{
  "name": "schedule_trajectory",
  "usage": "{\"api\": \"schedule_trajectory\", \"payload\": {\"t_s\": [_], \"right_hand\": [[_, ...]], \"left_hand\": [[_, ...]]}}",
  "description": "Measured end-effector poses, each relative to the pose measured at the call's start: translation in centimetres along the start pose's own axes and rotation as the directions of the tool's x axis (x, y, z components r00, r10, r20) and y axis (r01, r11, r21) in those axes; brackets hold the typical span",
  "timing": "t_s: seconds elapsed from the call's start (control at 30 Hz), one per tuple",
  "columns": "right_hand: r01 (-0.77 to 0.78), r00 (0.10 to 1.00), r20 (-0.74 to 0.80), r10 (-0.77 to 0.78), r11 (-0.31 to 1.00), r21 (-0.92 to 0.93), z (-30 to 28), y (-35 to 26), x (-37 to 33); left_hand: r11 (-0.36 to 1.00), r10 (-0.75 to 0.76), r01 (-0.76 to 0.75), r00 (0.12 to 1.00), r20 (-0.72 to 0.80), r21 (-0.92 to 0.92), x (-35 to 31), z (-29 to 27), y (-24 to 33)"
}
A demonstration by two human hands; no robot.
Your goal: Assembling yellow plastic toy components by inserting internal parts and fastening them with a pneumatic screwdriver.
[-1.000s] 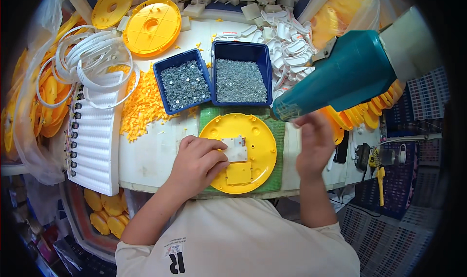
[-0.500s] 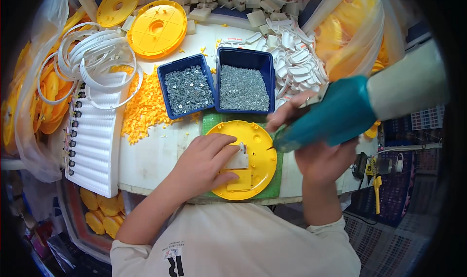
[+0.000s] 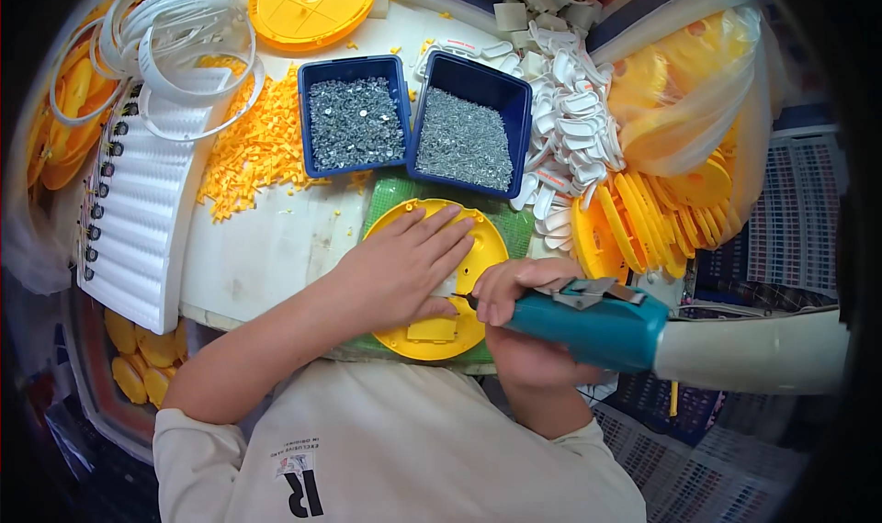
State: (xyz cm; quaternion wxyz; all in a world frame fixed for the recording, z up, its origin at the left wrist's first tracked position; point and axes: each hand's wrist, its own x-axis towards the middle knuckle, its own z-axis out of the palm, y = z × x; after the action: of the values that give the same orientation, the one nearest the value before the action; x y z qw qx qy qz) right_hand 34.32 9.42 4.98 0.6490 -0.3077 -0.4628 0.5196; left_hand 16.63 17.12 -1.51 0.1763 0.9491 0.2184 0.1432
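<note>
A round yellow plastic cover (image 3: 483,233) lies on a green mat (image 3: 520,235) close to me. My left hand (image 3: 404,261) rests on its left half with fingers stretched out, hiding much of it. The thumb is beside a raised yellow rectangle near the lower edge. My right hand (image 3: 528,326) is wrapped round a teal electric screwdriver (image 3: 588,326) with a metal lever and a white wrapped rear end. Its dark bit points left, over the cover near my left thumb; whether the tip touches anything I cannot tell.
Beyond the cover stand two blue bins, one with small metal parts (image 3: 354,123), the other with screws (image 3: 464,142). Small yellow pieces (image 3: 253,151), a white ribbed tray (image 3: 138,202) and white rings (image 3: 188,41) lie left. White curved parts (image 3: 579,123) and yellow discs (image 3: 634,220) lie right.
The screwdriver has come left and nearer to me, from the cover's right edge to over its middle. My left hand has spread farther across the cover. The whole view has shifted.
</note>
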Motion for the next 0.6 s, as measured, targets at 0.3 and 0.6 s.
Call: {"api": "schedule_trajectory", "payload": {"t_s": [0.3, 0.6], "right_hand": [[0.004, 0.998, 0.056, 0.000, 0.997, -0.082, -0.3, 1.0, -0.8], [0.074, 0.996, 0.055, -0.075, 0.997, 0.017, -1.2, -0.2, 1.2]], "left_hand": [[0.999, -0.005, 0.005, 1.000, 0.015, 0.037, 0.0, 0.5, 0.1], [0.997, -0.019, 0.019, 1.000, 0.004, -0.073, -0.7, -1.3, 0.3]]}}
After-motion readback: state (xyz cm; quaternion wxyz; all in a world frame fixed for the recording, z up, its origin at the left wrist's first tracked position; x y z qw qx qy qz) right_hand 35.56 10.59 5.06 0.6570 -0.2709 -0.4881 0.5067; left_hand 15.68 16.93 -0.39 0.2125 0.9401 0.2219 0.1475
